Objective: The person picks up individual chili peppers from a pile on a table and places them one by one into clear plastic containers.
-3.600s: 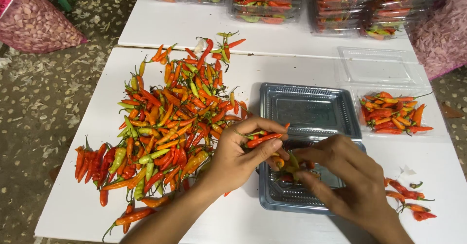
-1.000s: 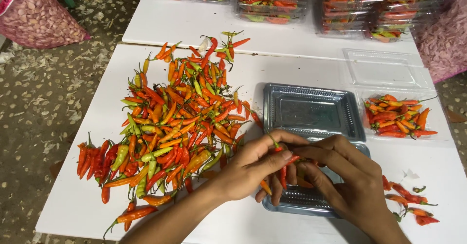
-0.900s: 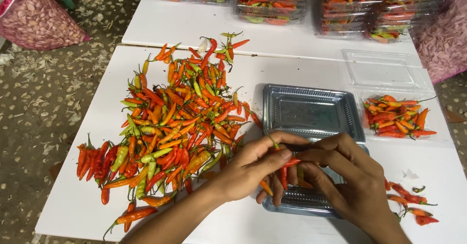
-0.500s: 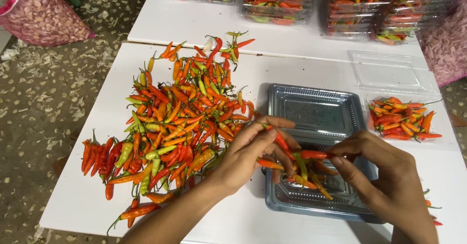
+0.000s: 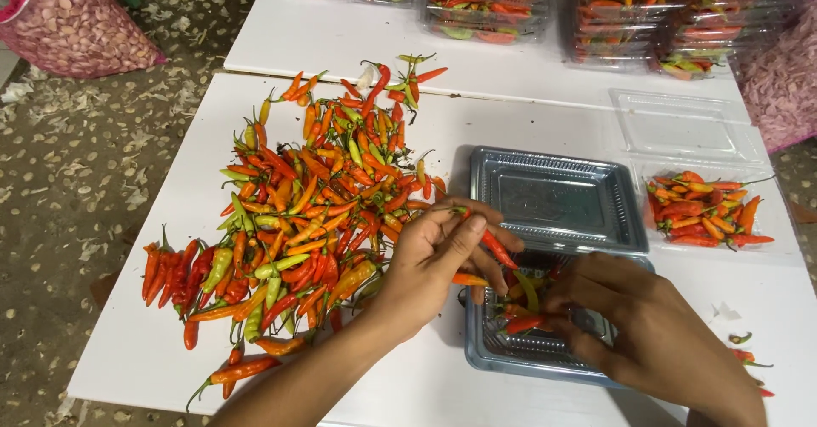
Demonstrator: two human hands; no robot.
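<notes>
head view: looking down at my two hands over a white tabletop (image 5: 255, 342).
left hand (image 5: 434, 261): my fingers (image 5: 464, 235) are pinched shut on a red chili (image 5: 496, 246), held at the left edge of the tray, with more chilies tucked under the palm.
right hand (image 5: 655, 333): it rests over the right part of the tray, fingers curled down among the chilies inside; i cannot tell whether they grip one.
clear plastic tray (image 5: 528, 355): lies open right before me, its hinged lid (image 5: 557, 197) flat behind it; a few red, orange and green chilies lie in the near half.
chili pile (image 5: 298, 223): loose heap of red, orange and green chilies, just left of my left hand.
filled tray (image 5: 702, 218): to the right of the lid, packed with chilies.
empty clear tray (image 5: 685, 125): behind the filled one.
stacked packed trays (image 5: 596, 10): along the far edge.
mesh sack (image 5: 72, 22): on the floor, top left.
</notes>
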